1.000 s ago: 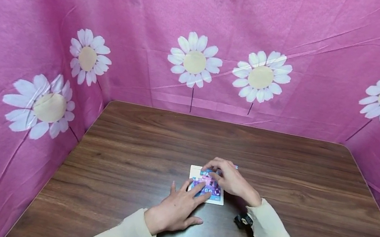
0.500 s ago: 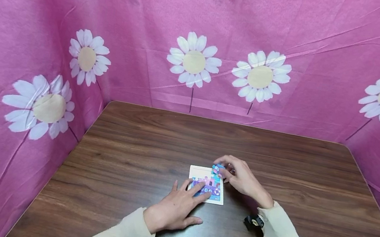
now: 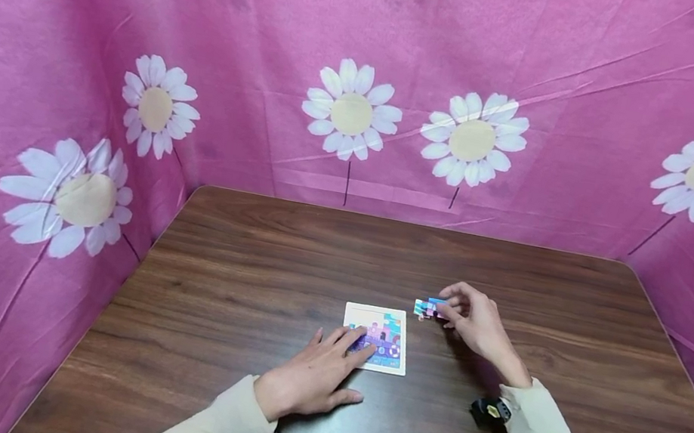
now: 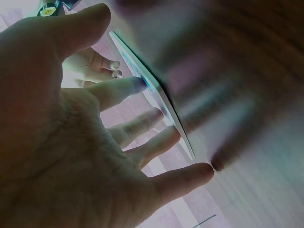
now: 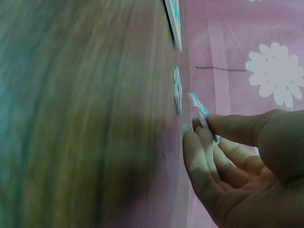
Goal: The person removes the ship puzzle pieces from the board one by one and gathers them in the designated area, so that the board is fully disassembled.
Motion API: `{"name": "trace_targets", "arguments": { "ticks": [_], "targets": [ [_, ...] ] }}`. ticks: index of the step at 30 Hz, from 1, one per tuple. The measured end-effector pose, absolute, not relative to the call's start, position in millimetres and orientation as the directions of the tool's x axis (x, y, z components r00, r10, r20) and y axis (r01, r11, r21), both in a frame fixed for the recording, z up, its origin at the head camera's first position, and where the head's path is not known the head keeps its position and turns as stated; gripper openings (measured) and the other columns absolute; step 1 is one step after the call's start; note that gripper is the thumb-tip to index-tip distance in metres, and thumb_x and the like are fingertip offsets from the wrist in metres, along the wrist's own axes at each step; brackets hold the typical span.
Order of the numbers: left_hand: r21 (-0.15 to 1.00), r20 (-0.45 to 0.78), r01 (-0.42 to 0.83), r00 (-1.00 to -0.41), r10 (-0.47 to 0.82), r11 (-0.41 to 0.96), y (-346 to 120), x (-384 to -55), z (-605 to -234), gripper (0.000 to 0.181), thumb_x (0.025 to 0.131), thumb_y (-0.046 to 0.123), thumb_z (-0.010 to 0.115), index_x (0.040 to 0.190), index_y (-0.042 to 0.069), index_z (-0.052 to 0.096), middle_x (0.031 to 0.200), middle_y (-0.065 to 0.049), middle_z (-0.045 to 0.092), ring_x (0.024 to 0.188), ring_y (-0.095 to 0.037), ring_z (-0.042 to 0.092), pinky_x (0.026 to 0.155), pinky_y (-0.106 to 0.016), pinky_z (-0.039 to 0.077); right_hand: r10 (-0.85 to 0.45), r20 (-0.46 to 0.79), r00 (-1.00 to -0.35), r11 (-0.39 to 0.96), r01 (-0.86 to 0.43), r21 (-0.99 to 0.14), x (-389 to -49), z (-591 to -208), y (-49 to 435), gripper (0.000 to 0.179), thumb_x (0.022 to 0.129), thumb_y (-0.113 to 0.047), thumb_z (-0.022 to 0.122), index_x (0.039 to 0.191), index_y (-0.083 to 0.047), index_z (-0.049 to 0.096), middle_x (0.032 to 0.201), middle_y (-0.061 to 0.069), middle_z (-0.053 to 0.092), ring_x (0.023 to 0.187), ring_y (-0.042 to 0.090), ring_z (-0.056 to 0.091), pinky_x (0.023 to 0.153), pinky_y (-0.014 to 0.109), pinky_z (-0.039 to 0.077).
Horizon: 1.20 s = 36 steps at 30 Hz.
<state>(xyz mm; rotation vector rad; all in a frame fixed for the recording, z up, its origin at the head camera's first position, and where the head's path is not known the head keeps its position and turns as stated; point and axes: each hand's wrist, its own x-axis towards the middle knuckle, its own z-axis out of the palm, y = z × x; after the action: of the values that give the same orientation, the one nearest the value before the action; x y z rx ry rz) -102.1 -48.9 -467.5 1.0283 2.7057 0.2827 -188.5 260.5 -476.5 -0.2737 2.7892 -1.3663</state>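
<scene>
A square puzzle board [image 3: 403, 352] with a white border and a pink, purple and blue picture lies on the table; its upper left is bare white. My left hand [image 3: 309, 379] rests over its lower left with fingers spread, and in the left wrist view the fingertips [image 4: 154, 114] reach its edge. Right of the board, my right hand [image 3: 480, 327] pinches a small jigsaw puzzle piece [image 5: 198, 107] between thumb and fingers. Another jigsaw piece [image 5: 177, 90] lies on the table, between the board and the held piece in the right wrist view.
The brown wood-grain table [image 3: 244, 253] runs out to a back edge, with a pink cloth [image 3: 269, 20] printed with white daisies hanging behind and at both sides. A black band with a small device [image 3: 490, 411] sits at the right wrist.
My right hand has moved from over the board to the right, carrying the pinched jigsaw puzzle piece off it. The board's upper part is uncovered. My left hand has hardly moved.
</scene>
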Motion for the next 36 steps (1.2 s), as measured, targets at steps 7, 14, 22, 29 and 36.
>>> {"name": "trace_targets", "arguments": {
  "ticks": [7, 14, 22, 29, 36],
  "targets": [
    [0.258, -0.136, 0.617, -0.738, 0.66, 0.743, -48.6, -100.7, -468.0, 0.077, 0.102, 0.052, 0.061, 0.164, 0.017, 0.033, 0.171, -0.007, 0.032, 0.155, -0.03, 0.035, 0.12, -0.063, 0.036, -0.113, 0.02, -0.993, 0.624, -0.086, -0.776, -187.7, -476.2, 276.1, 0.012, 0.097, -0.005, 0.071, 0.105, 0.003, 0.069, 0.092, 0.02, 0.077, 0.076, 0.014, 0.074, 0.063, 0.027, 0.061],
    [0.271, -0.11, 0.612, -0.747, 0.656, 0.743, -47.3, -100.7, -467.9, 0.074, 0.102, 0.05, 0.062, 0.162, 0.015, 0.037, 0.166, -0.012, 0.035, 0.153, -0.029, 0.038, 0.119, -0.064, 0.037, -0.103, 0.014, -0.995, 0.66, -0.08, -0.747, -188.1, -478.5, 283.7, 0.013, 0.096, -0.009, 0.074, 0.104, 0.002, 0.071, 0.089, 0.016, 0.077, 0.072, 0.011, 0.072, 0.062, 0.025, 0.06],
    [0.279, -0.087, 0.609, -0.753, 0.652, 0.742, -47.1, -101.4, -468.6, 0.07, 0.103, 0.048, 0.061, 0.161, 0.016, 0.041, 0.164, -0.014, 0.037, 0.151, -0.027, 0.04, 0.118, -0.063, 0.039, -0.101, 0.042, -0.994, 0.749, -0.104, -0.654, -188.6, -478.4, 286.0, 0.015, 0.091, -0.013, 0.08, 0.101, -0.003, 0.075, 0.079, 0.004, 0.074, 0.064, 0.006, 0.063, 0.061, 0.019, 0.048],
    [0.28, -0.092, 0.6, -0.76, 0.643, 0.749, -46.3, -101.9, -469.0, 0.07, 0.102, 0.049, 0.063, 0.16, 0.017, 0.043, 0.163, -0.013, 0.038, 0.149, -0.028, 0.041, 0.116, -0.065, 0.04, -0.103, 0.042, -0.994, 0.756, -0.105, -0.646, -189.1, -478.8, 284.4, 0.014, 0.091, -0.013, 0.08, 0.1, -0.003, 0.075, 0.082, 0.006, 0.073, 0.065, 0.006, 0.061, 0.06, 0.019, 0.049],
    [0.287, -0.083, 0.595, -0.765, 0.638, 0.751, -45.2, -103.0, -470.0, 0.07, 0.1, 0.049, 0.065, 0.159, 0.018, 0.044, 0.162, -0.012, 0.039, 0.148, -0.028, 0.042, 0.109, -0.075, 0.04, -0.115, 0.075, -0.991, 0.75, -0.136, -0.647, -188.9, -476.8, 283.6, 0.013, 0.09, -0.01, 0.08, 0.1, -0.003, 0.075, 0.083, 0.008, 0.073, 0.066, 0.008, 0.062, 0.058, 0.02, 0.05]
  ]
}}
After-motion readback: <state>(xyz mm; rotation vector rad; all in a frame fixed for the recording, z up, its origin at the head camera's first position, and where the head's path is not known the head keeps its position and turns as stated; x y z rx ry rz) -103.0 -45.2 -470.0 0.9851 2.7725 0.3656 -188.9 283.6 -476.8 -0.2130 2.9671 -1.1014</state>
